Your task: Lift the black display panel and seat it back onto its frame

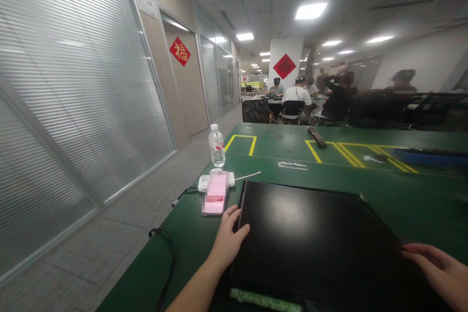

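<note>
A flat black display panel (314, 239) lies in front of me on the green table, with light reflected on its glossy face. Along its near edge shows a narrow green circuit board (265, 301). My left hand (232, 234) grips the panel's left edge, thumb on top and fingers along the side. At the opposite edge, my right hand (435, 265) pinches the rim between thumb and fingers. A pink phone (216, 195), partly blurred out, sits just beyond my left hand beside a white power strip (230, 179).
A water bottle (217, 146) stands at the green table's (197, 243) left edge. A black cable (170, 253) hangs nearby. Farther back are a dark slatted strip (316, 137), a blue object (435, 157) and yellow tape marks. People sit at tables beyond.
</note>
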The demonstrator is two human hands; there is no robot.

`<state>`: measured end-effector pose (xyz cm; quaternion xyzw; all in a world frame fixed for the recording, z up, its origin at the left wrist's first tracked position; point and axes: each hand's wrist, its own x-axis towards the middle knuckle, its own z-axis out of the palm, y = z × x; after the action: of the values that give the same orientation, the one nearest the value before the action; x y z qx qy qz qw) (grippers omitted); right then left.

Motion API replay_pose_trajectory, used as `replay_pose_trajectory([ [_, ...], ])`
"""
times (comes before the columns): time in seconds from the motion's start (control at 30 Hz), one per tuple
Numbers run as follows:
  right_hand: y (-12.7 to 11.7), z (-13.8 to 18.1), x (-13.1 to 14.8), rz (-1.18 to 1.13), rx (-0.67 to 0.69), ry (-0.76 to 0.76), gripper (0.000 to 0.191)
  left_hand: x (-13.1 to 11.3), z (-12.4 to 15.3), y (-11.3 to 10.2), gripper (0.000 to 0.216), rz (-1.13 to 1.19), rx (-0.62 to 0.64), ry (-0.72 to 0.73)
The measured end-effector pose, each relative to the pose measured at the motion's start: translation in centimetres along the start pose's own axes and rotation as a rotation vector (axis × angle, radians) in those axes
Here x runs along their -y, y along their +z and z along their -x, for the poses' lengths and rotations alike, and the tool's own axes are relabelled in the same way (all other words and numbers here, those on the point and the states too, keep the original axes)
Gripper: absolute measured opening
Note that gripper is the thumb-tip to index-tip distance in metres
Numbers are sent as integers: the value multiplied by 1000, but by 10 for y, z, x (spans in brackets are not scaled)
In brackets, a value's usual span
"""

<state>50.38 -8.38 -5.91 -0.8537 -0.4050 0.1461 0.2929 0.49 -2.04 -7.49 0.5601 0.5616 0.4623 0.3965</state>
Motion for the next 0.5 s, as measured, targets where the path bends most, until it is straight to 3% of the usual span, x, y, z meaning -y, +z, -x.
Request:
replay_pose_trajectory([
  [0.1,-1,-1,-1,4,14,23,29,-6,0,-3,48,-67,24,16],
  [0.23,-11,16,25,15,39,78,30,-16,1,-5,47,-164,27,75],
  [0.37,-13,28,39,32,48,40,36,-20,0,-7,43,-219,38,60],
  [0.5,-6,21,29,87,48,-72,40,-19,-2,-11,43,-177,75,41],
])
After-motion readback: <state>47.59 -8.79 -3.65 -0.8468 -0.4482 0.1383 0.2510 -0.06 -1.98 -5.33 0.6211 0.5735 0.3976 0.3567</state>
